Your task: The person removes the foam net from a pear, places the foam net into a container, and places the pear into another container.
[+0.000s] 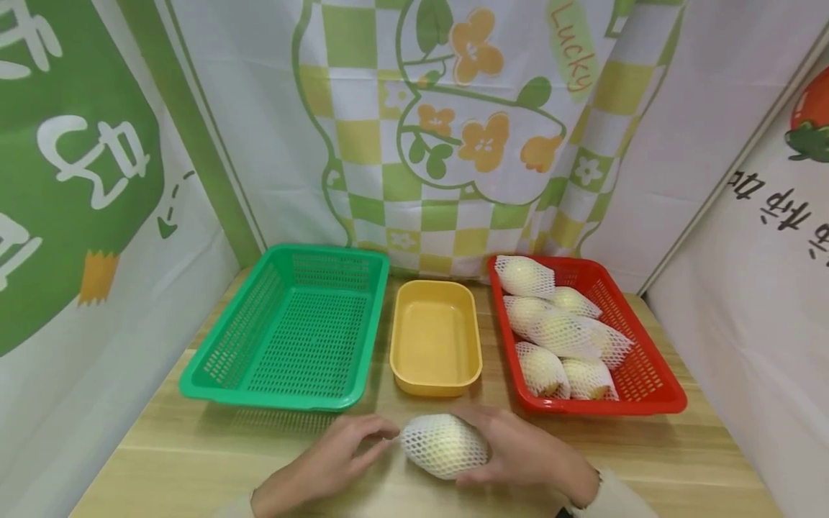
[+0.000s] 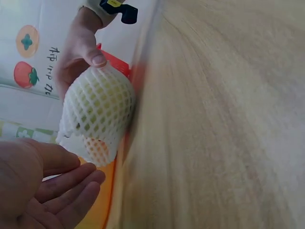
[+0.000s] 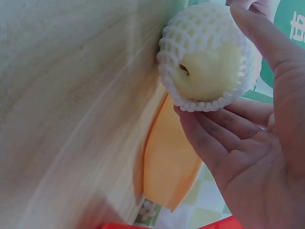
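In the head view, a pale yellow pear (image 1: 445, 446) in a white foam net lies low over the table, in front of the yellow tub. My right hand (image 1: 512, 450) grips its right side, thumb on the near side and fingers on the far side. The right wrist view shows the pear's bare end (image 3: 207, 71) with a small brown hollow, framed by the net's rim. My left hand (image 1: 346, 453) is at the other end, thumb and fingers loosely bent, fingertips (image 2: 93, 169) right at the net's loose edge.
A green basket (image 1: 272, 397) stands at the left with nothing in it. A yellow tub (image 1: 437, 388) sits in the middle. The red basket (image 1: 648, 360) at the right holds several netted pears (image 1: 563, 331). Printed curtains close off the back and sides of the wooden table (image 1: 162, 460).
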A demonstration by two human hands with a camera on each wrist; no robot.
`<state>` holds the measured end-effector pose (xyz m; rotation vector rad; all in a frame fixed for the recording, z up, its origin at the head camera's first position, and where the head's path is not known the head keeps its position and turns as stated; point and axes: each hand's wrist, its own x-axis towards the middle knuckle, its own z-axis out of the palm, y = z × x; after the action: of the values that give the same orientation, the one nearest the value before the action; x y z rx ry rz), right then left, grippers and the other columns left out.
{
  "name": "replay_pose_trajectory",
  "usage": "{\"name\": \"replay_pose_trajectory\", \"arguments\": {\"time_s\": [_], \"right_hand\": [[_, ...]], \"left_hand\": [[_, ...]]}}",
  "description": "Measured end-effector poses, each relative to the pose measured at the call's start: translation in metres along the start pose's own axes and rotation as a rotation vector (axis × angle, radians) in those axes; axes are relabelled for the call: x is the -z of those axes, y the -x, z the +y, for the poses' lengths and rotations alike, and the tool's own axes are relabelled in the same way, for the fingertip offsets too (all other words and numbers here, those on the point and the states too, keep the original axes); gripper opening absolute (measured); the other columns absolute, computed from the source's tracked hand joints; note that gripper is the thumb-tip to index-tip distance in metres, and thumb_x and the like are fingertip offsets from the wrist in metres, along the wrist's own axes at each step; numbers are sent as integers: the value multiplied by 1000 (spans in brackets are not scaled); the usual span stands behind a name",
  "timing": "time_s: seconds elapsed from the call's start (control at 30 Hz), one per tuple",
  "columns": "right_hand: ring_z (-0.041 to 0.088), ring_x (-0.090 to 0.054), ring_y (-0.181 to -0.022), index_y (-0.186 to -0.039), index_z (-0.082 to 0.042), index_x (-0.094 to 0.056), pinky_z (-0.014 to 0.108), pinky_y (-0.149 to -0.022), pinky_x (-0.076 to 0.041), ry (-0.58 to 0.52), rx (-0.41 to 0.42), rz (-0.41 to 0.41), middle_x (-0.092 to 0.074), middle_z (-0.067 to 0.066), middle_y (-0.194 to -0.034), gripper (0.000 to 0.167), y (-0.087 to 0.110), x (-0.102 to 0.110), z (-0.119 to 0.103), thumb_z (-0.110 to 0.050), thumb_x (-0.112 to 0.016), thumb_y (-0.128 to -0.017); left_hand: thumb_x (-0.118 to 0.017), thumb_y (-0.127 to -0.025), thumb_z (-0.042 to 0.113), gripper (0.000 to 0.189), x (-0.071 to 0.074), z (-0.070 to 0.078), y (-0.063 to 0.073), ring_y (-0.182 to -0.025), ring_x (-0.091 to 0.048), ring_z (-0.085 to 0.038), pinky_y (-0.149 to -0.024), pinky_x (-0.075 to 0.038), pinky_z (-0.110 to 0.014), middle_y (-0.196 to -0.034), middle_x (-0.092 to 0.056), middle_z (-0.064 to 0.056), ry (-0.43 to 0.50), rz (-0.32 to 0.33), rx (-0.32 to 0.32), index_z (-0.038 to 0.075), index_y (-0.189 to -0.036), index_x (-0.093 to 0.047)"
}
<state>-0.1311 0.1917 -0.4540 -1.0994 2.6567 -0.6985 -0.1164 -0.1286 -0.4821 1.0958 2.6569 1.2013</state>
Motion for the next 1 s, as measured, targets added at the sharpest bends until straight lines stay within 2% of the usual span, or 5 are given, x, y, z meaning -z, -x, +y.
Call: {"name": "replay_pose_trajectory", "arguments": {"time_s": [0.3, 0.43, 0.6, 0.7, 1.0], "right_hand": [[10, -64, -124, -152, -14, -54, 34, -103, -59, -43, 36, 35, -65, -4, -143, 79, -2, -6, 6, -55, -80, -90], [12, -65, -125, -153, -13, -54, 35, -104, -59, -45, 21, 33, -66, -2, -144, 80, -1, -6, 7, -55, -80, -89], [10, -66, -122, -152, -11, -54, 34, -102, -59, -59, -1, 33, -67, -2, -142, 81, 0, -5, 7, -57, -79, -90], [9, -66, -120, -151, -11, -54, 33, -101, -60, -61, -7, 32, -68, -2, -140, 81, 1, -5, 7, -57, -78, -90], [6, -64, -122, -156, -19, -51, 32, -103, -59, -64, 9, 16, -65, -5, -145, 81, -1, -5, 5, -57, -78, -90]], "left_hand": [[-74, -99, 19, 39, -16, -7, -14, -117, -74, -21, -99, -62, -34, -133, -74, -7, 147, -19, 33, 7, -136, -68], [-81, -94, 28, 41, -19, -4, -18, -108, -76, -19, -95, -63, -30, -123, -78, -7, 200, -1, 130, 9, -128, -71], [-86, -88, 22, 31, -18, -3, -21, -91, -77, -14, -81, -63, -21, -105, -79, -9, 313, 7, 232, 7, -114, -75], [-83, -90, 20, 29, -18, -3, -22, -94, -77, -16, -83, -63, -22, -108, -80, -11, 351, -36, 223, 6, -115, -76], [-79, -94, 35, 52, -24, 0, -27, -132, -67, -22, -114, -53, -42, -141, -70, -1, 241, -73, 141, 15, -141, -67]]}}
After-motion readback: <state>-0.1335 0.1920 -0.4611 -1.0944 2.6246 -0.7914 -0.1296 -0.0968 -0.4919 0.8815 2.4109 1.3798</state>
